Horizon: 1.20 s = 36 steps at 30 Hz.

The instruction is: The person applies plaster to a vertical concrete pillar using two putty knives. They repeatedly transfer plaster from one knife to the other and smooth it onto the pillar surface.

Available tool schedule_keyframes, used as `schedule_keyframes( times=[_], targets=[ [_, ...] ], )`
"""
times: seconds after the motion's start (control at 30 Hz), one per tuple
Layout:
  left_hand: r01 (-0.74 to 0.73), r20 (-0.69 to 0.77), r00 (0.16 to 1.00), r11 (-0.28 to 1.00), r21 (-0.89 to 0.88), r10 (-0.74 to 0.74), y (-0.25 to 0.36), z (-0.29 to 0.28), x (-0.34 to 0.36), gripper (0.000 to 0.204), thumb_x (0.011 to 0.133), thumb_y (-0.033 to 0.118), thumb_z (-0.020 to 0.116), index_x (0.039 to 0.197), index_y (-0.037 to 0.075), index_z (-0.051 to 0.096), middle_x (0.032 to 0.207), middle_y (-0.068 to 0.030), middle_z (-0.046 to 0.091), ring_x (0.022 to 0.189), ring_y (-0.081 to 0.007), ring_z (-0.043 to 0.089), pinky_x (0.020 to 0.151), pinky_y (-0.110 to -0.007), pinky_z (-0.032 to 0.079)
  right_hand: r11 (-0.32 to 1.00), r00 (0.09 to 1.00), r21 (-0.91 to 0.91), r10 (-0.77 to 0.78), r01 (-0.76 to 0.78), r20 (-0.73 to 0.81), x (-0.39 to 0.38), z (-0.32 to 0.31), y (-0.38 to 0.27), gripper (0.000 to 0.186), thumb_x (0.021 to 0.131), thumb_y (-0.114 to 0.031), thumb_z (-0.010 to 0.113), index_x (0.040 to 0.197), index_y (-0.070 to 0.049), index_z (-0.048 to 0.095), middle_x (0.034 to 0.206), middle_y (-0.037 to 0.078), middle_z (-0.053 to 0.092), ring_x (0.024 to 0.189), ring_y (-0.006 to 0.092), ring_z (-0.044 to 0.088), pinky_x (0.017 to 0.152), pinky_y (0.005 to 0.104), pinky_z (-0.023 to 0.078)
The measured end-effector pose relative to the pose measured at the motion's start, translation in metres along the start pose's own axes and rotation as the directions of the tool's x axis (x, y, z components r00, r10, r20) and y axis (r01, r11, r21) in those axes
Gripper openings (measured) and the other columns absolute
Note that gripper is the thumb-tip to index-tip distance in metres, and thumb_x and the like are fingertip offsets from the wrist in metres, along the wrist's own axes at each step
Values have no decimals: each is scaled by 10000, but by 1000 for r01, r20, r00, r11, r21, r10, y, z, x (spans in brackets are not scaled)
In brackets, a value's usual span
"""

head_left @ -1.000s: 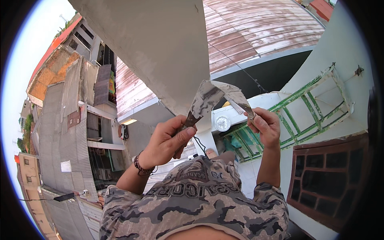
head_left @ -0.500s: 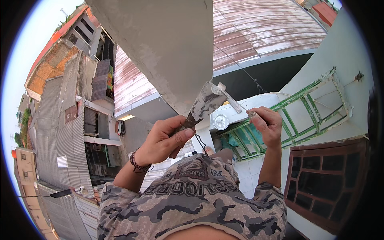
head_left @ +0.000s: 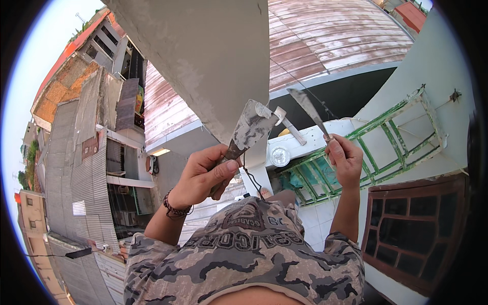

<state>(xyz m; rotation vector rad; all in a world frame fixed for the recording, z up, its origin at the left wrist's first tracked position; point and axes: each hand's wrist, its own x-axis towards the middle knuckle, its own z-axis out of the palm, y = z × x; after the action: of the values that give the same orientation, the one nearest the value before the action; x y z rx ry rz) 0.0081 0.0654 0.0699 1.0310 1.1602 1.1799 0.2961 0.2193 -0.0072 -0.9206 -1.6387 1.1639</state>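
Observation:
My left hand (head_left: 206,175) grips the handle of a wide putty knife (head_left: 252,125), its blade tilted up and smeared with white-grey paste. A thin dark cord hangs beside that hand. In my right hand (head_left: 345,160) is a narrower putty knife (head_left: 309,109), held by its handle, with paste on the blade. This blade points up and to the left, apart from the wide one. Just beyond the wide blade stands a grey plastered pillar (head_left: 223,61), its surface patchy near the left edge.
A green ladder (head_left: 376,152) leans at the right, above a brown-framed window (head_left: 414,226). On a white ledge (head_left: 325,133) sit a round clear container (head_left: 280,156) and a white T-shaped thing (head_left: 292,128). Rusty metal roofing (head_left: 345,35) lies beyond; neighbouring roofs (head_left: 76,162) drop away leftward.
The narrow putty knife has swung up and away from the wide blade, which it overlapped in view before. My left hand has shifted slightly left, and my right hand slightly right.

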Motion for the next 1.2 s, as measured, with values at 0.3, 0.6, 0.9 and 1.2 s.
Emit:
schedule_keyframes(
  times=[0.3,0.6,0.9,1.2],
  targets=[
    [72,-71,995,991,114,-64,-6,8,6,236,983,203,579,1052,-22,592,568,52,466,407,-24,422,377,-194,326,879,937,399,132,-262,324,-12,7,-15,404,1008,-310,497,1077,56,655,676,32,571,467,42,401,403,200,288],
    [42,-62,998,990,135,-34,-7,6,5,217,984,201,577,1018,-14,590,568,52,470,408,-21,415,376,-198,320,915,934,340,95,-218,344,-11,12,-15,347,992,-264,534,1055,50,669,677,9,570,485,35,404,432,189,292],
    [-135,-171,967,949,284,188,-7,1,4,201,967,198,597,1013,2,589,594,-2,485,492,-62,488,440,-237,357,980,973,100,152,-171,175,-15,4,-12,358,994,-280,529,1068,46,658,678,43,602,499,61,477,433,207,355],
    [-253,15,738,256,933,675,-14,-3,10,196,849,92,662,1030,29,616,823,-107,620,599,-262,580,554,-333,461,825,794,223,370,-520,482,-21,-7,-71,417,1024,-312,438,1062,52,638,675,89,626,448,76,490,383,202,360]
  ],
)
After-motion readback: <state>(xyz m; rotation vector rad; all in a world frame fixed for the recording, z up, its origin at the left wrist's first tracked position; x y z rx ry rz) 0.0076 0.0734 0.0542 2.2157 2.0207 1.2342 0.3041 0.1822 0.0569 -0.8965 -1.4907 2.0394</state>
